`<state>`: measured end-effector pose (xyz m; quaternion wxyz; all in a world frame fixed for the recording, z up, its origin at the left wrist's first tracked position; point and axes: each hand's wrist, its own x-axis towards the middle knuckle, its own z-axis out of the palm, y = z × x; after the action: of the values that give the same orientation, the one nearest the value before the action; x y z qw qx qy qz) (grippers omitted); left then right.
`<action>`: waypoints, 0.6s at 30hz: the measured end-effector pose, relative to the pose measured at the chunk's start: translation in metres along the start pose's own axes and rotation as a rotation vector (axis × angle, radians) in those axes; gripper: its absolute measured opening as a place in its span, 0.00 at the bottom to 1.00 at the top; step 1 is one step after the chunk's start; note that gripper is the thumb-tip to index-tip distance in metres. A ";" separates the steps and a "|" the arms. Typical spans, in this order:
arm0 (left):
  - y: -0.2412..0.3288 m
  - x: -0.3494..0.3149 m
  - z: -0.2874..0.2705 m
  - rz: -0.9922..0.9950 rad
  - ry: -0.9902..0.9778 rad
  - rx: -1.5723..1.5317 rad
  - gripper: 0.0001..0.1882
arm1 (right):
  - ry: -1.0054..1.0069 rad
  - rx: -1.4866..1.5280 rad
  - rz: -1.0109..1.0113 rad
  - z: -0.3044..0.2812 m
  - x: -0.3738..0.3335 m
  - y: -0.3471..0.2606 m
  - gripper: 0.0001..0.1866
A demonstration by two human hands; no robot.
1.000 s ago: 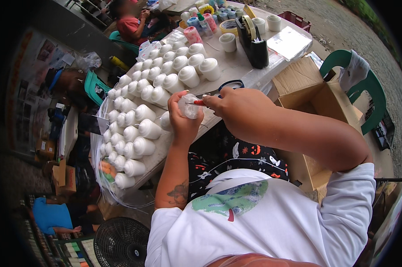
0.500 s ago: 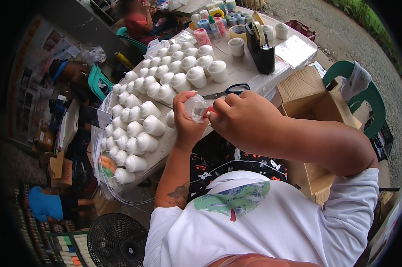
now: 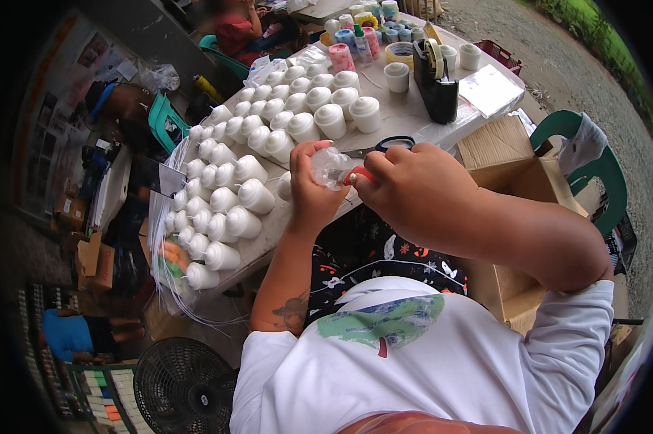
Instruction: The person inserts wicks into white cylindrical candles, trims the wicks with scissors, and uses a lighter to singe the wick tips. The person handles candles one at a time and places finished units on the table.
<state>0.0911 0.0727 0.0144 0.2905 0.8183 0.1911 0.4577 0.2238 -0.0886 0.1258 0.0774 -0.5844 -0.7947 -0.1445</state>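
My left hand (image 3: 313, 189) is wrapped round a whitish, see-through, rounded piece (image 3: 328, 165) above the table's near edge. Pressed against its right side is a red-handled tool (image 3: 361, 174) with a flat, pale blade-like end, gripped in my right hand (image 3: 422, 189). The fingers hide much of both things, so their exact kind does not show. Just beyond my hands lie scissors (image 3: 394, 143) with dark blue handles. Rows of white candles (image 3: 302, 127) with domed tops and wicks stand to the left, and one is partly hidden behind my left wrist.
A black tape dispenser (image 3: 436, 90) stands at the far right of the table, beside clear plastic sheets (image 3: 490, 92). Coloured candles (image 3: 342, 57) and a spray bottle sit at the back. An open cardboard box (image 3: 497, 150), a green chair (image 3: 603, 173) and a black fan (image 3: 185, 390) surround me.
The view has shifted a little, so the table sits slightly further right. Both hands keep their holds; the see-through piece and the red-handled tool are turned slightly.
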 end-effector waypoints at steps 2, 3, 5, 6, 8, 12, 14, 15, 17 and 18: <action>0.008 0.003 -0.001 0.059 -0.008 0.068 0.35 | -0.020 -0.063 -0.014 0.005 0.001 -0.001 0.10; 0.010 0.003 -0.001 0.090 -0.012 0.102 0.35 | -0.040 -0.114 -0.022 0.006 0.001 -0.005 0.12; 0.005 0.001 0.001 0.078 0.005 0.098 0.34 | -0.050 -0.179 -0.036 0.009 0.001 -0.011 0.13; 0.002 0.000 0.002 0.072 0.013 0.096 0.34 | -0.040 -0.194 -0.042 0.010 0.001 -0.014 0.11; 0.001 0.000 0.003 0.049 0.012 0.106 0.33 | -0.022 -0.219 -0.070 0.015 0.002 -0.016 0.09; -0.006 -0.001 -0.001 0.006 -0.040 0.056 0.32 | -0.015 -0.246 -0.182 0.017 0.006 -0.007 0.09; -0.010 -0.004 -0.003 -0.120 -0.082 -0.099 0.32 | -0.016 -0.235 -0.217 0.014 0.008 0.000 0.09; -0.011 -0.004 -0.003 -0.182 -0.103 -0.176 0.32 | -0.012 -0.222 -0.218 0.012 0.008 0.003 0.09; -0.013 -0.004 -0.003 -0.149 -0.101 -0.182 0.33 | -0.029 -0.228 -0.195 0.004 0.006 0.003 0.10; -0.013 -0.004 -0.002 -0.133 -0.101 -0.186 0.33 | -0.049 -0.248 -0.172 -0.004 0.005 0.000 0.12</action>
<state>0.0866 0.0808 0.0041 0.4041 0.7953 0.1867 0.4116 0.2226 -0.0855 0.1310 -0.0275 -0.5225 -0.8197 -0.2332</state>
